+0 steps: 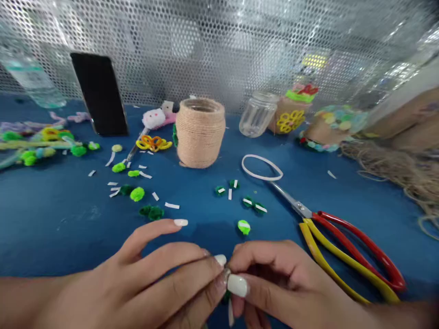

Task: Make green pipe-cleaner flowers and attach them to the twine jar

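Note:
My left hand (164,283) and my right hand (274,278) meet at the bottom centre, fingertips pressed together. Between them a bit of dark green fuzzy material (226,296) shows, mostly hidden by the fingers. Just beyond lies a bright green pompom (244,227) with a white strip on it. Dark green pieces (254,204) with white strips rest further back. Left of these are a bright green pompom (137,194), a dark green piece (151,212) and a loose white strip (172,205). A twine-wrapped jar (200,132) stands at the centre back.
Scissors (302,209) with red and yellow handles lie right, near a white loop (262,167). Behind stand a glass jar (258,114), decorated jars (290,114), a phone (99,93) and a bottle (34,82). Loose twine (394,173) lies far right.

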`<action>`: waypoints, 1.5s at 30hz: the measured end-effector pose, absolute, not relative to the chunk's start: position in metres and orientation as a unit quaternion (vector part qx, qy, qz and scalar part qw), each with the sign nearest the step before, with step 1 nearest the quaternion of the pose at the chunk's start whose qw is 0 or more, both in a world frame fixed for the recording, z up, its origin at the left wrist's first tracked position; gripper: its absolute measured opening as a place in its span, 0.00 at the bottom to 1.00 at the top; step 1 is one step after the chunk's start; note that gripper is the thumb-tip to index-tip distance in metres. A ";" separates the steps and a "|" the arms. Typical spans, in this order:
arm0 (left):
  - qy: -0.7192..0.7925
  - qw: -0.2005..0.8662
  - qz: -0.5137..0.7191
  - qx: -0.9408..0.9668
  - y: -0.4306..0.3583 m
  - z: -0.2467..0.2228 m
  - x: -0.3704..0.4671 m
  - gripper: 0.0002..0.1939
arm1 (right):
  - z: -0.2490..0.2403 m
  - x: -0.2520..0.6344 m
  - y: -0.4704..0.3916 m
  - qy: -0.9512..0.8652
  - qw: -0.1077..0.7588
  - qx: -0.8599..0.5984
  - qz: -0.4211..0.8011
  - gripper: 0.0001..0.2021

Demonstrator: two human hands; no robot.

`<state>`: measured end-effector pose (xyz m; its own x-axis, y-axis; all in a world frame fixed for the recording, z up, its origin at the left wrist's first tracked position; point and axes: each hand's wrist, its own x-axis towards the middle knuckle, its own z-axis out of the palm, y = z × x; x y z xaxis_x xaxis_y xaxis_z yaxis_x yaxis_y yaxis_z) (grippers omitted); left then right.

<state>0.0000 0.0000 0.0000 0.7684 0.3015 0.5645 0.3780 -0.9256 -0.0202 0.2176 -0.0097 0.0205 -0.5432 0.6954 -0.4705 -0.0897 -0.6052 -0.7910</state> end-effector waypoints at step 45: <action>-0.198 0.094 -0.276 -0.936 -0.001 -0.009 0.000 0.15 | 0.022 0.216 -0.008 -0.395 0.245 -0.458 0.758 0.05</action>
